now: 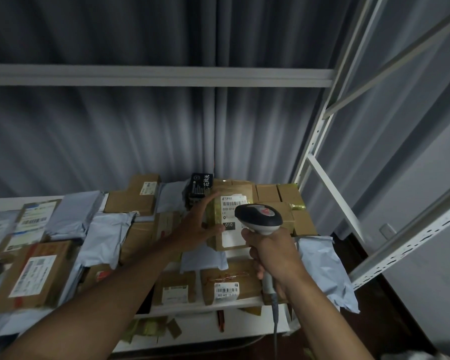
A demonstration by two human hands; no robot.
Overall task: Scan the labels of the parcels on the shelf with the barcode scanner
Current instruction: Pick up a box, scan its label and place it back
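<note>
A white shelf (218, 306) carries a crowd of cardboard parcels and grey mailer bags (103, 236) in front of a grey curtain (140, 131). Toward its right end the left hand (198, 226) grips the side of a taped brown parcel (230, 216), tilting its white label (231, 203) into view. The right hand (272, 252) is clenched around the handle of the barcode scanner (260, 216), whose head sits just over that label.

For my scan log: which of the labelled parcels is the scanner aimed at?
The cardboard parcel marked "010", which the left hand holds, directly under the scanner head.
</note>
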